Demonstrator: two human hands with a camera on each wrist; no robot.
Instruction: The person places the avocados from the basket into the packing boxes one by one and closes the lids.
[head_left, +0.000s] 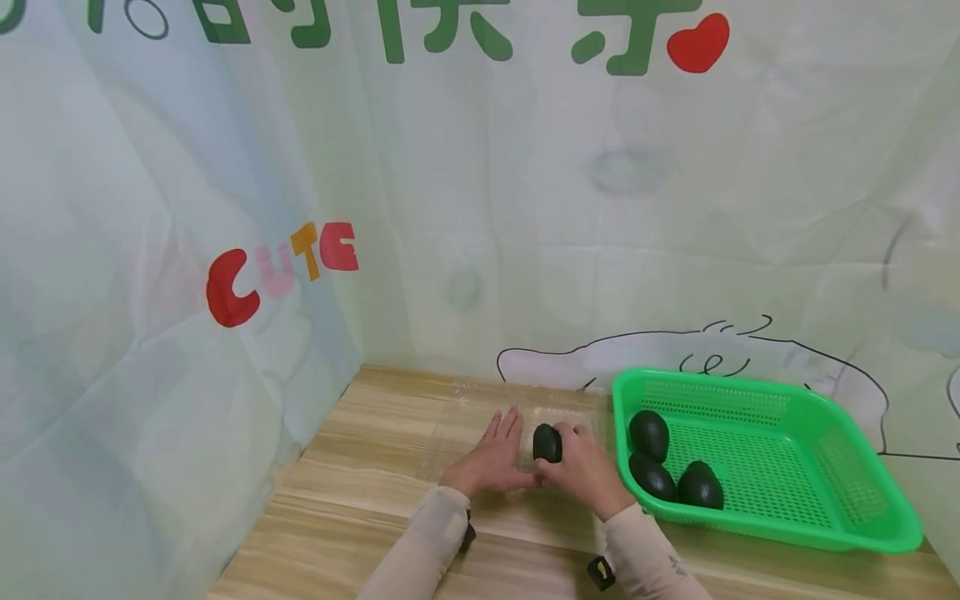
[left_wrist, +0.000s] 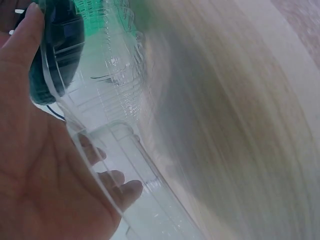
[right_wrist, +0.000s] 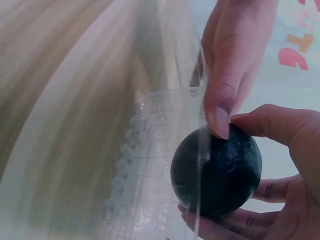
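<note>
A clear plastic clamshell container (head_left: 450,433) lies unfolded on the table, its two halves side by side. My right hand (head_left: 588,471) holds a dark avocado (head_left: 547,442) between thumb and fingers at the container's right half; the right wrist view shows the avocado (right_wrist: 220,170) partly behind the clear wall. My left hand (head_left: 487,462) rests at the container's middle with fingers straight, its thumb reaching toward the avocado. Through the clear plastic (left_wrist: 140,160) in the left wrist view, some left fingertips show.
To the right stands a green plastic basket (head_left: 750,527) with three dark avocados (head_left: 701,485) at its left end. Everything sits on a wood-grain table (head_left: 337,492). A printed cloth (head_left: 487,208) hangs behind and along the left side.
</note>
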